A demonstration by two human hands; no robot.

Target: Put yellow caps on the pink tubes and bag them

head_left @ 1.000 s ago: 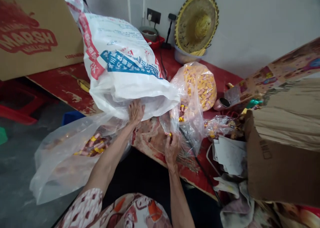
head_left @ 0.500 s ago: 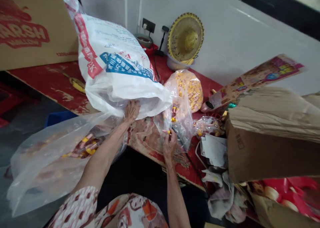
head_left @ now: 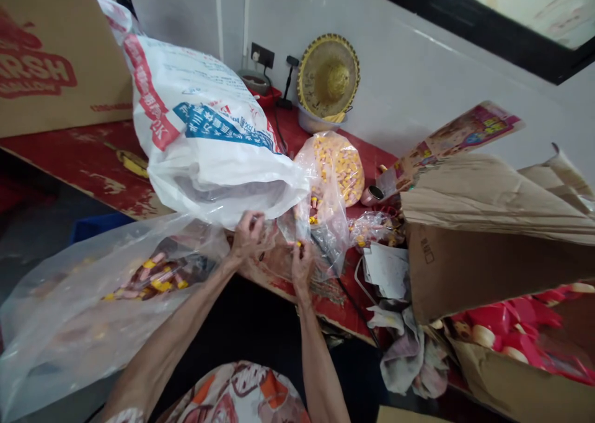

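My left hand [head_left: 248, 237] is just below the lower edge of a white woven sack [head_left: 204, 122] with red and blue print, its fingers curled together beside a clear plastic bag. Whether they pinch anything is hidden. My right hand [head_left: 302, 265] pinches a small yellow-and-pink candy [head_left: 298, 244] at the mouth of a clear bag of similar candies [head_left: 337, 166]. A large clear bag [head_left: 158, 274] with a loose heap of candies lies to my left. A smaller clear bag of candies [head_left: 372, 228] sits to the right.
A torn cardboard box [head_left: 465, 256] holding red plastic items stands at right, and a marshmallow carton [head_left: 51, 57] at upper left. The worn red board [head_left: 93, 163] holds papers, cloth, a woven hat [head_left: 328, 76] and a cable. A blue crate [head_left: 100, 226] sits below.
My left hand has come down off the sack's edge and its fingers have curled. My right hand stays at the bag's mouth. The whole scene has shifted left in view.
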